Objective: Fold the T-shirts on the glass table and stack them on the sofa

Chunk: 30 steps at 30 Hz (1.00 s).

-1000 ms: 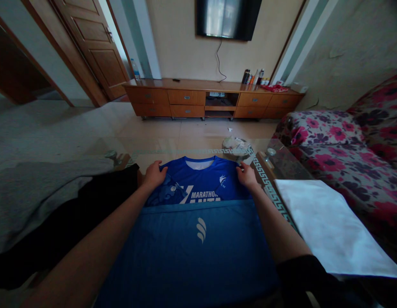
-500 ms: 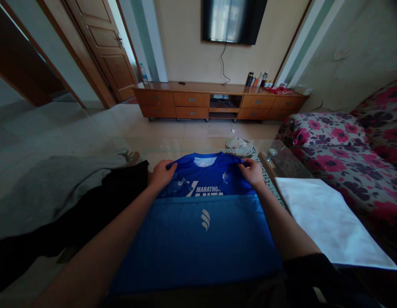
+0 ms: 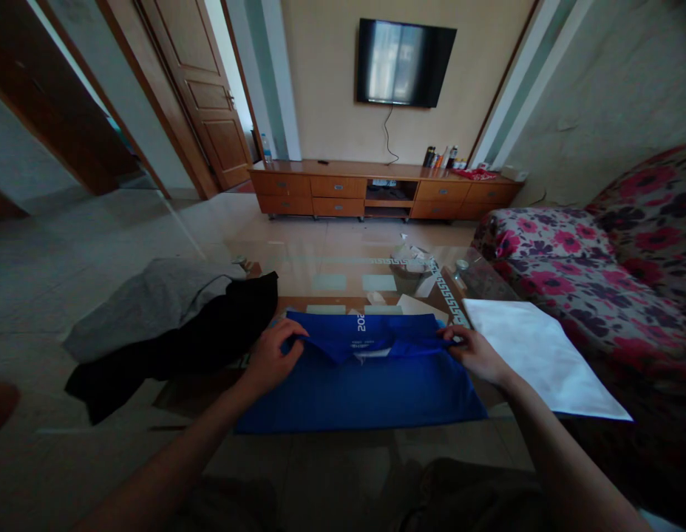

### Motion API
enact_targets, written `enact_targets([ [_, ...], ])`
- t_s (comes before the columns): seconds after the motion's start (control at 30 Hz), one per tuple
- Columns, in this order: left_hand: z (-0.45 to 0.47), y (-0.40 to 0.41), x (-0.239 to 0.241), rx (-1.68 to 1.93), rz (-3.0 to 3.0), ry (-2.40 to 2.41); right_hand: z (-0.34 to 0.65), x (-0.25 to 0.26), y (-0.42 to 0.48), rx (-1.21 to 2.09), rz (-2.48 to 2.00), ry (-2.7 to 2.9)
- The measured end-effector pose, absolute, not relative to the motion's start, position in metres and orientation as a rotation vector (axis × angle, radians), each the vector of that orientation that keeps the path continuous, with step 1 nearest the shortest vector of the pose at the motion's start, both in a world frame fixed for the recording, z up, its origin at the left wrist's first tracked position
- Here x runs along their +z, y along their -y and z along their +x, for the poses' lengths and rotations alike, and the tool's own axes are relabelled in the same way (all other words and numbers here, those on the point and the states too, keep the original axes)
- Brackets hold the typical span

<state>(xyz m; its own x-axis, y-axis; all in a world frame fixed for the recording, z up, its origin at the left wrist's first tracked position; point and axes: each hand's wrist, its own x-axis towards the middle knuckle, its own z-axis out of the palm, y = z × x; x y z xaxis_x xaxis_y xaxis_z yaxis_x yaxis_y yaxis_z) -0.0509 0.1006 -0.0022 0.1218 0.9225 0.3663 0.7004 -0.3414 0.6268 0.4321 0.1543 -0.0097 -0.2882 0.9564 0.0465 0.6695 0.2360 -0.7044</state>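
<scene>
- Right now the blue shirt (image 3: 357,403) lies on the glass table (image 3: 446,292) straight ahead of the person, spread between the two hands as a broad, low shape
- The left hand (image 3: 273,358) holds the shirt near its left end, thumb and fingers closed narrowly on a gathered edge; the right hand (image 3: 476,355) pinches the same edge near the right end, its grip just as tight
- Between the hands that edge sags and ripples, partly lifted, with a pale patch (image 3: 372,354) at its middle, perhaps the inside of the neck; beyond it a strip of cloth bearing white digits (image 3: 361,322) faces up
- As far as can be judged, a fold across the shirt is well along: the layers are stacked into a wide band, and the near part looks mostly flat, its lower edge fairly straight
- Not yet done, it seems: the held edge is neither laid flat nor let go, and the creases along it are not smoothed; how many layers lie beneath cannot be told
- Left of the shirt a black garment (image 3: 182,336) lies loosely heaped against a grey cloth (image 3: 148,295), both unfolded by their look; to the right a white flat piece (image 3: 542,358) lies smooth, clear of the right hand
</scene>
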Motion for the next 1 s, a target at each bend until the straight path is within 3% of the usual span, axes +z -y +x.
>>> enact_targets([
  [0.13, -0.037, -0.063, -0.022, 0.559, 2.295, -1.649, 0.427, -0.028, -0.121, 0.54, -1.836, 2.301],
  [0.23, -0.022, -0.051, -0.027, 0.401, 2.437, -1.647, 0.4, -0.034, -0.107, 0.408, -1.849, 2.389],
  [0.67, -0.027, -0.052, -0.013, 0.511, 2.503, -1.52, 0.36, -0.007, -0.105, 0.945, -1.299, 2.379],
  [1.0, -0.024, -0.048, -0.011, 0.266, 2.524, -1.286, 0.357, -0.008, -0.096, 1.122, -1.202, 2.535],
])
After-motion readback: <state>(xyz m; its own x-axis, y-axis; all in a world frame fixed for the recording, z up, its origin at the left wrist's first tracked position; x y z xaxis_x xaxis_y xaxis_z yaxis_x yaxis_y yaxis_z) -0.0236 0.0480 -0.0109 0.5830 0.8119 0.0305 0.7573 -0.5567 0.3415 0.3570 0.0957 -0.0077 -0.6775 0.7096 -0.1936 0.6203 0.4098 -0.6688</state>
